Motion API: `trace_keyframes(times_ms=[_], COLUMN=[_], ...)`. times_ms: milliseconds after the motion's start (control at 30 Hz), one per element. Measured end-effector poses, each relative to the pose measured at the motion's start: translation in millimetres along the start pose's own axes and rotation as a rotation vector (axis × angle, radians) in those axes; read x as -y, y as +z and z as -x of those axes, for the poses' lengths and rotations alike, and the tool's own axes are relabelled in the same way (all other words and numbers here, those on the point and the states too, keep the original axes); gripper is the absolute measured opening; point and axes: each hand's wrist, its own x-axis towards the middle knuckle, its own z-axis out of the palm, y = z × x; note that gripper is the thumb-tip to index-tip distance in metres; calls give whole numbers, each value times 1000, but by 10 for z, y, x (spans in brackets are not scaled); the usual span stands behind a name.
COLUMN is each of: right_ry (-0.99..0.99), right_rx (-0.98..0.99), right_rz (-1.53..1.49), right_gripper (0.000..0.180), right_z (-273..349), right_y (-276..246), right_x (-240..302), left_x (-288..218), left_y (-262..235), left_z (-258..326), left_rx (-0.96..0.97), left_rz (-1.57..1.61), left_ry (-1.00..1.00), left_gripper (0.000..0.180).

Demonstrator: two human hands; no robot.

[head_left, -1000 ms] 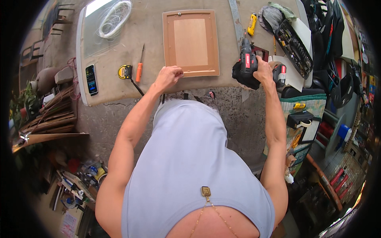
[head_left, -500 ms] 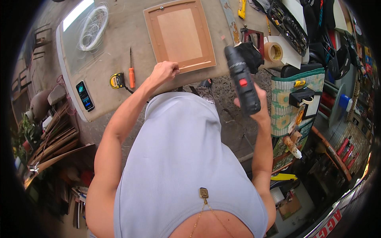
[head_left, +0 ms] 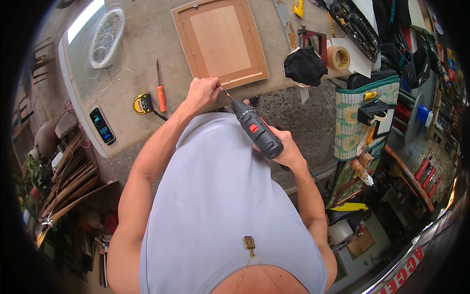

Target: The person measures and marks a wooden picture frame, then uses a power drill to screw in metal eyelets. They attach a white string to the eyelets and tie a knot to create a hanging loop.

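Note:
A picture frame [head_left: 220, 78] lies back side up at the table's near edge, with a pale panel in its middle and a small hanger at its far rim. My left hand [head_left: 203, 93] is closed at the frame's near left corner, fingertips pinched; what they hold, if anything, is too small to make out. A black cordless drill [head_left: 257, 130] is gripped in my right hand [head_left: 288, 149]. Its bit points up and left, with the tip close to my left fingertips; whether it touches anything there cannot be made out.
Left of the frame lie an orange-handled screwdriver [head_left: 161, 99], a tape measure [head_left: 143, 104], a phone [head_left: 102, 126] and a coil of clear line [head_left: 106, 39]. Toward the right are a black cloth bundle [head_left: 304, 67], a tape roll [head_left: 339, 58] and a tool case [head_left: 355, 32].
My right hand has brought the drill left and toward the frame's near edge, its bit now beside my left fingers. The left hand stays at the corner. The black bundle is now uncovered.

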Motion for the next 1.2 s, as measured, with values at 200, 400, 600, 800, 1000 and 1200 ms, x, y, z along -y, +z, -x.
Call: trace_keyframes(times_ms=[200, 400, 600, 800, 1000, 1200], right_ry=[50, 60, 83, 56, 126, 108], right_rx=[-2, -33, -37, -51, 59, 97], right_rz=[9, -11, -16, -47, -36, -14], right_gripper=[43, 42, 42, 41, 36, 35], right_z=[-7, -56, -73, -83, -110, -231], right_y=[60, 92, 93, 103, 16, -171], right_x=[2, 84, 85, 36, -97, 48], left_x=[-10, -34, -7, 4, 14, 27], left_y=[-13, -44, -54, -73, -68, -53], left_z=[-7, -12, -16, -17, -13, -13], left_rx=[25, 17, 11, 18, 13, 7], left_rz=[-11, -25, -56, -50, -66, -53], left_ry=[-16, -32, 2, 1, 11, 4], left_gripper=[17, 18, 19, 21, 21, 20])
